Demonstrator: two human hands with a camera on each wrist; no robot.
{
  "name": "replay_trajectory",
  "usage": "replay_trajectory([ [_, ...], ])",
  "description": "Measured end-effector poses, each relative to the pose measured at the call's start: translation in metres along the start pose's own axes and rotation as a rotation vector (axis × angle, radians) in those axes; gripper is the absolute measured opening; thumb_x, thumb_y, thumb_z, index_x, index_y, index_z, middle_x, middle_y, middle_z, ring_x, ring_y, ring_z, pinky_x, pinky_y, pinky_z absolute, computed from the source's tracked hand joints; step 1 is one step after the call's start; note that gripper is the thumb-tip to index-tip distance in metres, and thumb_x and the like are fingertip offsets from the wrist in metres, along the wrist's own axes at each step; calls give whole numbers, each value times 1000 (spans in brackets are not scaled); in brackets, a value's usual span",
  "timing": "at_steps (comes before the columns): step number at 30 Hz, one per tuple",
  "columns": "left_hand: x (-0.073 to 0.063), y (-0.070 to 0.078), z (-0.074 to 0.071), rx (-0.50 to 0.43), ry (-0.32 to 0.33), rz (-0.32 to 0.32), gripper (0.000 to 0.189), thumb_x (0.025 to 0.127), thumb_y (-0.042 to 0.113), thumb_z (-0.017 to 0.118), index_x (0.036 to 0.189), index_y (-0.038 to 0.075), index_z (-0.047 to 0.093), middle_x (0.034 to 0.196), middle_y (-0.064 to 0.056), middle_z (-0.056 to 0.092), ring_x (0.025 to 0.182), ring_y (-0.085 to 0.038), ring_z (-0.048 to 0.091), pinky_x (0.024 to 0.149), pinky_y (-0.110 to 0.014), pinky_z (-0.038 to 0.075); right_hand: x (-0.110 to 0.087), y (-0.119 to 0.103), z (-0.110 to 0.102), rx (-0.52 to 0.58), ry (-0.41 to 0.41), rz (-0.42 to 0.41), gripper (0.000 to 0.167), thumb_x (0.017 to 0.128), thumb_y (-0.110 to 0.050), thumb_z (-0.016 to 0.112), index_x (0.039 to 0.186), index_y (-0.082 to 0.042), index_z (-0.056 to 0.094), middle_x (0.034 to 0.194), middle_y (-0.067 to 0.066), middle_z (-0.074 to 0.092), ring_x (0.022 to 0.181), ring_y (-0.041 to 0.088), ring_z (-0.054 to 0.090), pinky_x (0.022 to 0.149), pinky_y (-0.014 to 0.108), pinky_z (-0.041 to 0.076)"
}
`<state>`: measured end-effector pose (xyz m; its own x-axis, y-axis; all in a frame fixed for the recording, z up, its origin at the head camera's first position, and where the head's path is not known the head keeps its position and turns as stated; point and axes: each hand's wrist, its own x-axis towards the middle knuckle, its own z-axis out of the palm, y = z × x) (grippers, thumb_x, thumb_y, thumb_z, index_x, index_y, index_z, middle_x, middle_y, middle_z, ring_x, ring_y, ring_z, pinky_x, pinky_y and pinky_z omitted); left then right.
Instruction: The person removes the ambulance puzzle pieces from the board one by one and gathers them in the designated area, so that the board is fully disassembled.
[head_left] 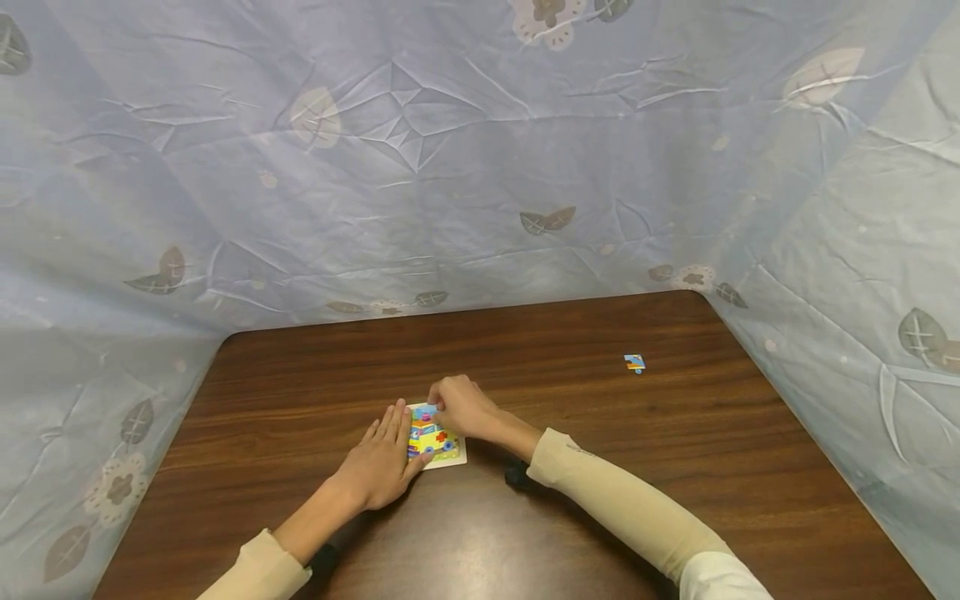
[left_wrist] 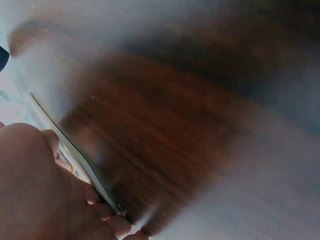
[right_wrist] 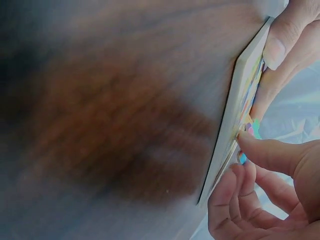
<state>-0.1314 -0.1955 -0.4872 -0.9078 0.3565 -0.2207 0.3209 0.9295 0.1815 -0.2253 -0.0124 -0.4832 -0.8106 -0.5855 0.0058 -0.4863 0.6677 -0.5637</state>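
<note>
A small jigsaw board (head_left: 461, 458) with a pale border and a colourful vehicle picture, yellow with a red cross, lies on the table. My left hand (head_left: 378, 467) rests along its left side, fingers straight and thumb at the near edge. At the far right corner is my right hand (head_left: 467, 408), its thumb and curled fingers pinching a small puzzle piece (right_wrist: 242, 158). Only a blue bit of that piece shows in the right wrist view; the fingers hide the rest. In the left wrist view, fingers of the left hand (left_wrist: 45, 185) lie along the board's edge (left_wrist: 82, 162).
Farther right on the dark wood table (head_left: 570, 350) lies a loose blue and orange puzzle piece (head_left: 634, 362). Patterned pale cloth (head_left: 450, 167) hangs behind the table and at both sides.
</note>
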Motion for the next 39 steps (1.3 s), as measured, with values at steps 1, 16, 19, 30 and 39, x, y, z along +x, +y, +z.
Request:
replay_trajectory([
  [1, 0, 0, 0, -1, 0, 0, 86, 112, 54, 39, 163, -11, 18, 174, -30, 11, 163, -45, 16, 130, -62, 25, 0, 0, 0, 8, 3, -4, 14, 90, -4, 78, 103, -2, 78, 77, -3, 62, 67, 6, 52, 59, 16, 42],
  [16, 0, 0, 1, 10, 1, -1, 86, 111, 54, 39, 163, -10, 18, 174, -29, 12, 163, -44, 16, 131, -62, 26, -4, 2, -3, 67, 2, -52, 7, 93, -6, 76, 99, -5, 80, 80, 0, 70, 69, 6, 57, 64, 17, 49],
  [19, 1, 0, 2, 12, 7, -3, 85, 112, 54, 39, 163, -10, 19, 174, -29, 12, 163, -44, 17, 130, -61, 26, -4, 4, -2, 46, 12, -62, 5, 94, -10, 78, 98, -8, 80, 90, 3, 74, 81, 10, 62, 73, 20, 53],
  [30, 6, 1, 0, -36, 99, -40, 69, 113, 41, 46, 158, -10, 35, 168, -31, 31, 156, -47, 37, 122, -61, 41, -3, 7, -2, 51, 1, -90, 3, 91, -6, 78, 94, -6, 78, 86, 3, 74, 76, 7, 61, 69, 18, 52],
  [39, 6, 3, 3, 7, 180, -65, 62, 111, 42, 52, 151, -5, 45, 161, -28, 46, 149, -47, 47, 116, -62, 47, -1, 8, -3, 90, 8, -87, 6, 88, -4, 79, 90, -9, 78, 79, -1, 72, 71, 4, 59, 67, 17, 50],
])
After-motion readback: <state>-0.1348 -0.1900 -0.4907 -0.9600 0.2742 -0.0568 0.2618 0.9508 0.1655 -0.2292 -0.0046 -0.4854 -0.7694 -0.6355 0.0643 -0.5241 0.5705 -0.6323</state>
